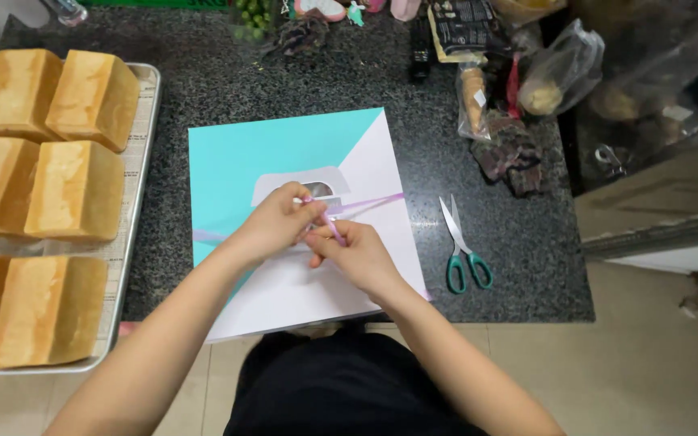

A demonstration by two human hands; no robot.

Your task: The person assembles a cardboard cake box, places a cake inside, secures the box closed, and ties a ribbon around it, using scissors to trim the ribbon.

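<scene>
Left hand [278, 222] and right hand [355, 252] together at mid-scene, fingertips of both pinching a thin lilac ribbon [369, 203] that crosses a flat square box [244, 157], turquoise on the far left, pale lilac on the near right, with a small window cutout just beyond the knuckles. Right of the box, clear of it, green-handled scissors [462, 249] lying slightly parted; farther right and far, crumpled clear bags [559, 69] and dark packets [464, 28]. Left, a metal tray [140, 153] of golden rectangular loaves [74, 190] on paper, all on a speckled black stone counter [519, 242] above a beige tiled floor [656, 363].
</scene>
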